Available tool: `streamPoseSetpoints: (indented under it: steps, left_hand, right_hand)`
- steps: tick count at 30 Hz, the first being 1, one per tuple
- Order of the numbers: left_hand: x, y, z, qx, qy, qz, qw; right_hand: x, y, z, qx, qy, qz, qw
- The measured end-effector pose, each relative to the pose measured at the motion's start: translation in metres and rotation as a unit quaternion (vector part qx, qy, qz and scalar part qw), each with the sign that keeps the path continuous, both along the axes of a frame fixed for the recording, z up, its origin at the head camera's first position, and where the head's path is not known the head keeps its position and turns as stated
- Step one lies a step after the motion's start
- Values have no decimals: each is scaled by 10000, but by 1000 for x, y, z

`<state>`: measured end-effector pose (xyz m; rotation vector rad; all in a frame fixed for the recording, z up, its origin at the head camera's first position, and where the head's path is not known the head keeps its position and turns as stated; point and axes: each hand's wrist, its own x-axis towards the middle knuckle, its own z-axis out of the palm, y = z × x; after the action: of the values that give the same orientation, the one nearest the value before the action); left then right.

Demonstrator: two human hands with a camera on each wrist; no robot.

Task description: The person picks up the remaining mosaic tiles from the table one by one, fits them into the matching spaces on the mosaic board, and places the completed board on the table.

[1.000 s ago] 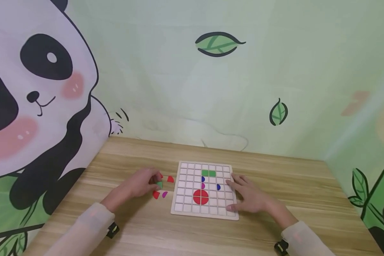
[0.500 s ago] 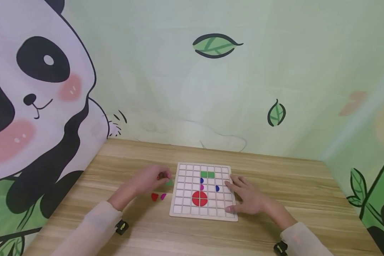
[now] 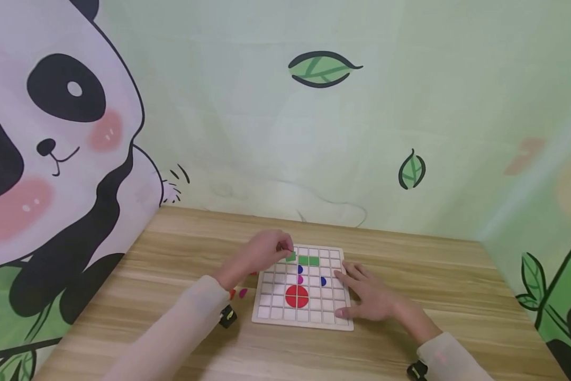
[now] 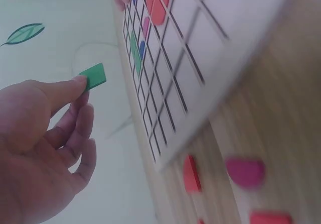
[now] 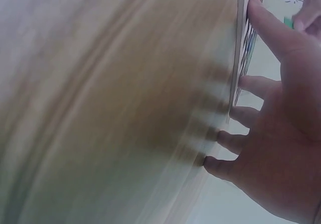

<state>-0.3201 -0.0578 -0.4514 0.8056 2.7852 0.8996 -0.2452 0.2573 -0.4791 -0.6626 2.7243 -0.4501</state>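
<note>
Between thumb and forefinger, my left hand [image 3: 266, 251] pinches a green square tile [image 4: 94, 77] above the far left part of the white gridded board [image 3: 323, 317]. Just right of that tile, two green squares [image 3: 304, 260] sit side by side in the grid. Below them are a blue half-round piece [image 3: 300, 270], a magenta one [image 3: 300, 279] and a red circle of quarter pieces [image 3: 292, 291]. Another blue piece [image 3: 323, 281] sits further right. My right hand [image 3: 373, 296] rests with spread fingers at the board's right edge, its thumb on the board.
Left of the board, loose pieces lie on the wooden table [image 3: 290, 354]: a magenta half-round [image 4: 246, 172], a red piece [image 4: 191, 174] and another red one [image 4: 270, 218]. My left forearm partly covers them in the head view. A printed panda backdrop [image 3: 66, 159] stands behind.
My left hand has picked up the green tile from among the loose pieces and carried it right and away from me, over the board. The right hand has stayed in place.
</note>
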Motion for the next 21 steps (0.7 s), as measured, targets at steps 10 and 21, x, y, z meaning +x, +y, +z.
streamPoseSetpoints:
  steps: [10, 21]
  left_hand:
    - [-20, 46, -7, -8, 40, -150, 9999]
    - [-33, 84, -28, -200, 43, -246, 9995]
  right_hand:
    - [-3, 3, -1, -107, 86, 26, 9999]
    - [1, 3, 1, -124, 116, 184, 9997]
